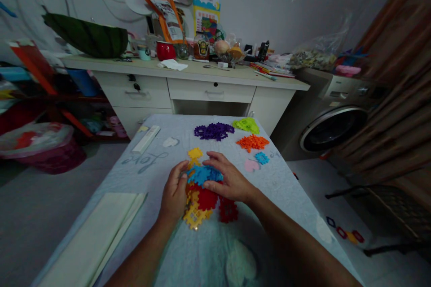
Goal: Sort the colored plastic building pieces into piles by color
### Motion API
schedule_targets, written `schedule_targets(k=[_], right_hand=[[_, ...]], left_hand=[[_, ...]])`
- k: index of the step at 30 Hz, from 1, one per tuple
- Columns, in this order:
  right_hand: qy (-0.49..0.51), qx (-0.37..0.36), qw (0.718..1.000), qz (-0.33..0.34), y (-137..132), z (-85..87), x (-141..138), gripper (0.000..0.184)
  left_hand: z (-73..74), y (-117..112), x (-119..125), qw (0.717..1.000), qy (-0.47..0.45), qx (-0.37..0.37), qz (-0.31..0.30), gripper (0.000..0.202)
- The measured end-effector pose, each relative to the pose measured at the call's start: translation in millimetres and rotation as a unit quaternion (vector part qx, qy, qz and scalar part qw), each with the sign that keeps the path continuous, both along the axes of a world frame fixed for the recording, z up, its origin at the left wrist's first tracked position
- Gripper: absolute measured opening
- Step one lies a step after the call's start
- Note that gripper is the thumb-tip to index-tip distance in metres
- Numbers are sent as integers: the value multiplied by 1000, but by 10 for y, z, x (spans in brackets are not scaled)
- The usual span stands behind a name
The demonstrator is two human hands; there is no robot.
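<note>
Both my hands rest on a heap of flat interlocking plastic pieces in the middle of the cloth-covered table [134, 175]. My left hand [174, 193] curls its fingers against the heap's left side, over yellow pieces [195, 216]. My right hand [225, 178] lies over the top, fingers and thumb pressed on a cluster of blue pieces [202, 174] above red pieces [206, 199]. More red pieces [228, 210] lie under my right wrist. A single yellow piece [195, 153] sits just beyond the heap.
Farther back lie sorted piles: purple [213, 131], green [246, 124], orange [252, 142], a small blue one [261, 158] and a pink piece [251, 165]. A folded white sheet [97, 228] lies front left. A cluttered desk [188, 71] and a washing machine [332, 116] stand behind.
</note>
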State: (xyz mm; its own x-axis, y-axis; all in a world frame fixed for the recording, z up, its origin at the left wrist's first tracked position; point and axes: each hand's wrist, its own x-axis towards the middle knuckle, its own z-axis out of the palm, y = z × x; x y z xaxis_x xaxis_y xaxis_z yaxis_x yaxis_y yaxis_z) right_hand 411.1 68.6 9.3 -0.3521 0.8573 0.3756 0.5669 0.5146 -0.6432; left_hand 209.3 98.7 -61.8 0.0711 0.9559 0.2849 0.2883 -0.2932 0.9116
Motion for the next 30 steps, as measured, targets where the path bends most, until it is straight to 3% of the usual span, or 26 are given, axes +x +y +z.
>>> schedule_targets(k=[2, 5, 8, 11, 14, 21, 26, 30], right_hand=[[3, 7, 999, -46, 39, 6, 164, 42], [-49, -3, 973, -227, 94, -73, 619, 29], [-170, -79, 885, -425, 76, -229, 1085, 32], [-237, -137, 827, -491, 8, -398, 1325, 50], [-255, -155, 828, -475, -27, -509, 1342, 52], [-176, -133, 897, -384, 2, -492, 1107, 48], [-22, -87, 970, -226, -11, -348, 656, 44], [10, -36, 996, -83, -44, -198, 300, 45]], left_hand=[[14, 10, -42, 1000, 6, 14, 9, 41], [15, 1, -68, 994, 71, 76, -25, 51], [-10, -27, -37, 972, 179, 131, -79, 72], [-39, -43, 21, 942, 280, 144, -118, 77], [-49, -33, 61, 931, 318, 142, -113, 69], [-9, -4, 76, 940, 294, 135, -104, 55], [87, 33, 82, 959, 251, 96, -96, 44], [156, 154, 41, 977, 203, 24, -61, 50]])
